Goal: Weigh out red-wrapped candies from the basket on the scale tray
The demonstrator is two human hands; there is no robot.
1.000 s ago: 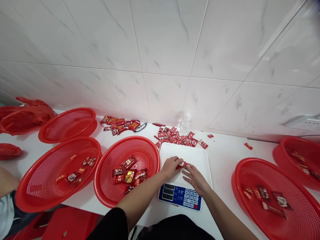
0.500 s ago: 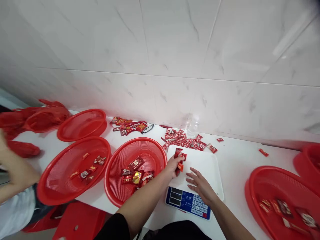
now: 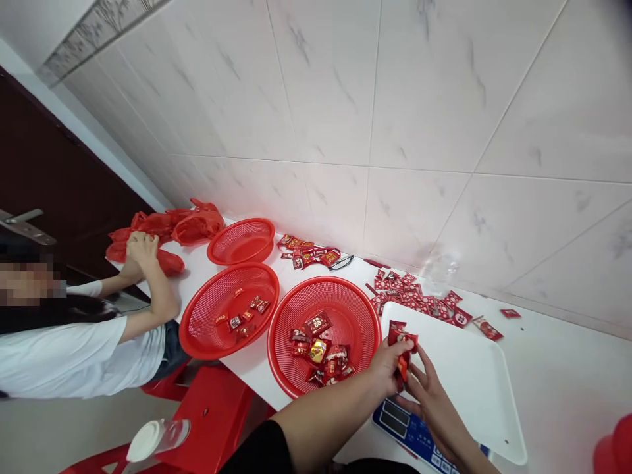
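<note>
My left hand (image 3: pixel 385 367) is closed round a small bunch of red wrapped candies (image 3: pixel 403 363), held over the left part of the white scale tray (image 3: pixel 474 388). My right hand (image 3: pixel 430 394) meets the bunch from the right, its fingers and thumb curled against the wrappers. Just left of my hands is a red plastic basket (image 3: pixel 371 322) with several wrapped candies (image 3: pixel 318 351) in it, one of them gold. My right forearm and hand partly cover the scale's blue keypad panel (image 3: pixel 419 440).
Small red packets (image 3: pixel 405 293) lie behind the scale beside a clear plastic item (image 3: pixel 441 271). Farther left are more red baskets (image 3: pixel 197 329), a candy pile (image 3: pixel 311 253) and red bags (image 3: pixel 197 224). A co-worker (image 3: pixel 99 342) sits there, near a red stool (image 3: pixel 212 401) carrying a lidded cup (image 3: pixel 158 438).
The view has swung left, bringing the co-worker and door into sight. My right hand has come in from the side to the candies in my left hand.
</note>
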